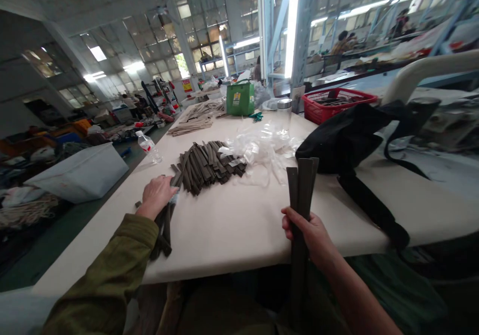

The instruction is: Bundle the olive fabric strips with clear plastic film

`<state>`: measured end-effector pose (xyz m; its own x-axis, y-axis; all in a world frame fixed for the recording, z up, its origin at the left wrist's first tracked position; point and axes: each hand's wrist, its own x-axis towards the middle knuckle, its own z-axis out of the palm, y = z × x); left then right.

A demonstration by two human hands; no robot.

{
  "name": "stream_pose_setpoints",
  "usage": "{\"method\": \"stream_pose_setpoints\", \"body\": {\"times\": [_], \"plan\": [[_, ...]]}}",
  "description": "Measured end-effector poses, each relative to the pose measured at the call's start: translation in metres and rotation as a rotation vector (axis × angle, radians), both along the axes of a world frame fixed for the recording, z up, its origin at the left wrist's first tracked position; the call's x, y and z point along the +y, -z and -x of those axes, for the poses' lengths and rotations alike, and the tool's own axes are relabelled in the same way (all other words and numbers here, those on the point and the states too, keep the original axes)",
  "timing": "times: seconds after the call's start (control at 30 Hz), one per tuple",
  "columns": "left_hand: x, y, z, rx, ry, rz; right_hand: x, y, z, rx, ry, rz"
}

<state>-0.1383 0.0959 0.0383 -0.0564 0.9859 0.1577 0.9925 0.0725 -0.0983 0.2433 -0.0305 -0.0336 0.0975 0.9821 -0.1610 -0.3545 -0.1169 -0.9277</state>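
Observation:
In the head view my right hand (305,225) is closed round a bundle of dark grey-brown strips (304,185). Held upright at the table's front edge, the strips fan apart a little at the top, and their lower ends hang below the tabletop. At the left, my left hand (157,195) has its fingers bent in on a dark strip (178,176); the fingertips are partly hidden. Beneath and beside that hand lie more loose dark strips (164,230). A larger heap of the same strips (204,165) spreads just beyond it, toward the table's middle.
Clear plastic bags (262,148) lie against the heap. On the cream table (224,230) are a plastic bottle (147,145), a green bag (240,99), a lidded jar (284,115), lighter strips (192,125), a red basket (310,108) and a black bag (337,138) with straps. People work far behind.

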Motion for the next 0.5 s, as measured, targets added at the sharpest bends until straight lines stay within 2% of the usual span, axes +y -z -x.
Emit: {"method": "stream_pose_setpoints", "body": {"times": [0.07, 0.13, 0.27, 0.37, 0.43, 0.5], "plan": [[0.009, -0.001, -0.031, -0.138, 0.138, -0.041, 0.000, 0.001, -0.001, 0.027, 0.029, 0.001], [0.018, 0.005, -0.072, -0.271, 0.287, -0.017, 0.001, 0.003, -0.001, 0.027, 0.039, -0.010], [0.032, 0.038, -0.159, -0.404, 0.484, 0.073, 0.001, 0.008, 0.000, -0.004, 0.026, -0.035], [0.039, 0.060, -0.204, -0.517, 0.503, 0.083, 0.000, 0.009, 0.000, -0.017, 0.010, -0.040], [0.042, 0.066, -0.217, -0.605, 0.473, 0.080, -0.001, 0.009, 0.000, -0.005, 0.004, -0.044], [0.040, 0.065, -0.220, -0.710, 0.443, 0.081, -0.001, 0.008, -0.001, 0.002, 0.004, -0.044]]}}
